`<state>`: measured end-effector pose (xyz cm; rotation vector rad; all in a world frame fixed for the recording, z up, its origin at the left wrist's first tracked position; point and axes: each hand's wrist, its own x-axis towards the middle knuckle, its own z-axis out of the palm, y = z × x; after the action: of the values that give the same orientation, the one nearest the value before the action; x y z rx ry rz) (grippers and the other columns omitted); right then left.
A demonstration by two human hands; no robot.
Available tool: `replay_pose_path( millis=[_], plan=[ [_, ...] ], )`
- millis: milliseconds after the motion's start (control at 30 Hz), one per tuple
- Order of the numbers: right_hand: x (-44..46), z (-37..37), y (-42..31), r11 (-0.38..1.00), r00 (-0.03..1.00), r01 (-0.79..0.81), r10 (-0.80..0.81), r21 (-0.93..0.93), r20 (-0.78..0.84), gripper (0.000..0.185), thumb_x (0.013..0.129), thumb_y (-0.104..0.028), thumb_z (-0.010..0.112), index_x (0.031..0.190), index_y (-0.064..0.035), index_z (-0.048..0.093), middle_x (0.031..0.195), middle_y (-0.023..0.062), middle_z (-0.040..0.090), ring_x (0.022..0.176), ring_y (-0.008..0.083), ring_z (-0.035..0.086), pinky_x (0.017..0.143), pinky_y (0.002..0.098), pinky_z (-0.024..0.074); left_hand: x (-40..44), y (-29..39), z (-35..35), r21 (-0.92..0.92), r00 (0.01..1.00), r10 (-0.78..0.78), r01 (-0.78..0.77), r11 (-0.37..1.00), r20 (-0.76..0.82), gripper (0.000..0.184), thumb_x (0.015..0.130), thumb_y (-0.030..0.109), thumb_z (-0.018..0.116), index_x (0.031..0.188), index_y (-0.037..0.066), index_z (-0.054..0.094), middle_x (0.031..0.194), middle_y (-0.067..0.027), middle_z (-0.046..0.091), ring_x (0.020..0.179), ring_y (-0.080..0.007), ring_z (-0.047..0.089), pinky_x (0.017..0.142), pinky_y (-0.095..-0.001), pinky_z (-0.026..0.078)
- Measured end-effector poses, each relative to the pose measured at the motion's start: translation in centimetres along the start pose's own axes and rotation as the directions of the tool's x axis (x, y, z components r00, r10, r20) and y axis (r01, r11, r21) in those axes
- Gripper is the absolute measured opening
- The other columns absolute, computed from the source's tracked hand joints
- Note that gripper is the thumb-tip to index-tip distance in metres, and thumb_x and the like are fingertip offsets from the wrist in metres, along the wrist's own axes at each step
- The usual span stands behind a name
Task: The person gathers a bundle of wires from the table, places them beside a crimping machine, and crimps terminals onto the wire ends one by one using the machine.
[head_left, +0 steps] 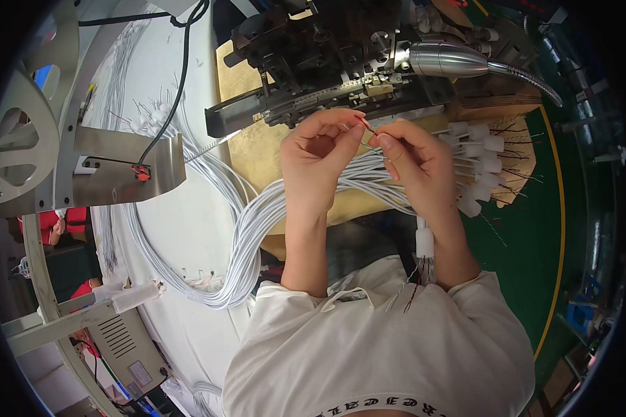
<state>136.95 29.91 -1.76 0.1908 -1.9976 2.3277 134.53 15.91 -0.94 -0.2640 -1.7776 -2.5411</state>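
Note:
Between my two hands, just in front of the machine, are thin wires (362, 122), one of them red. My left hand (317, 149) pinches the red wire between thumb and forefinger. Close on its right, my right hand (419, 158) pinches the wires' other part with thumb and forefinger. Under both hands runs a thick bundle of white cables (257, 215), curving down to the left. One cable's white plastic sleeve (424, 242), with loose thin wires below it, hangs by my right forearm.
A dark crimping-type machine (320, 62) with a silver lamp head (448, 60) stands ahead. White-sleeved cable ends (483, 163) lie to the right. A metal bracket with a reel (21, 153) is at the left. Another person's red clothing (49, 226) shows at far left.

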Motion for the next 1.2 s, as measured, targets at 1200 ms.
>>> replay_pose_path(
  millis=[1200],
  plan=[
    [1.9, -0.3, 1.0, 0.679, 0.882, 0.374, -0.472, -0.631, 0.015, 0.006, 0.081, 0.000, 0.058, 0.085, -0.0019, 0.055, 0.069, 0.0075, 0.049, 0.050, 0.0199, 0.047, 0.045, 0.0292, 0.0364, 0.0, -1.3, 1.5, 0.769, 0.905, 0.265, -0.423, 0.479, 0.332, 0.041, 0.075, -0.009, 0.053, 0.116, -0.003, 0.051, 0.081, -0.0143, 0.054, 0.070, -0.0267, 0.054, 0.061, -0.0338, 0.045]
  ],
)
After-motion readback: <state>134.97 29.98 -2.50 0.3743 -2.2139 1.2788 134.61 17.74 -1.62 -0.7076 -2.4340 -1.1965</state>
